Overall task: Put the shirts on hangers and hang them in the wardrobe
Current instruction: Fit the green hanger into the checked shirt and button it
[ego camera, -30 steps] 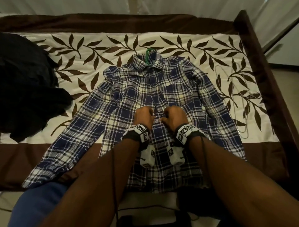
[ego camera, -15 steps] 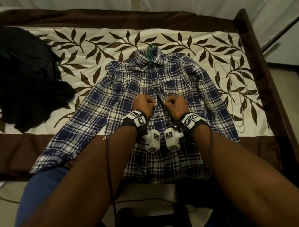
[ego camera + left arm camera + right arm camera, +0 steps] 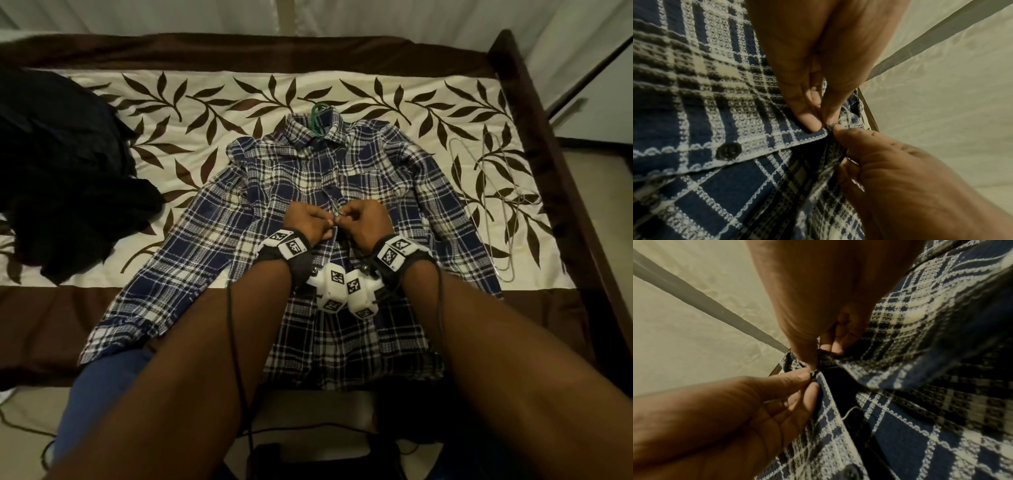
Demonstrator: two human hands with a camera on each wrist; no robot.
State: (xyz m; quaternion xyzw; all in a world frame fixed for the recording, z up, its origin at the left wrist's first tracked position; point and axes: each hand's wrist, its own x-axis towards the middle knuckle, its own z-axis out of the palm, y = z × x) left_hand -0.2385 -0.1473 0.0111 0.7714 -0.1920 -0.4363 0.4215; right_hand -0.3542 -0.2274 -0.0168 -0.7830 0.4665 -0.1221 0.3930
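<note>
**Hands pinching shirt front edges**

Left hand [image 3: 310, 219] pinches one front edge of the shirt [image 3: 274, 192]; right hand [image 3: 364, 221] pinches the other, fingertips meeting mid-chest. Shirt lies flat on the bed [image 3: 212, 89], green hanger [image 3: 317, 114] hook at the collar. Wire hangers [image 3: 496, 209] lie beside it.

- Plaid shirt [image 3: 274, 219]: blue, white and black check, spread face-up on the bed, collar at far side, sleeves angled outward, front placket partly buttoned.
- Green hanger [image 3: 317, 116]: inside the shirt, hook protruding at the collar.
- Wire hangers [image 3: 493, 205]: pale, lying flat just right of the shirt.
- Dark garments [image 3: 58, 171]: heaped at left.
</note>
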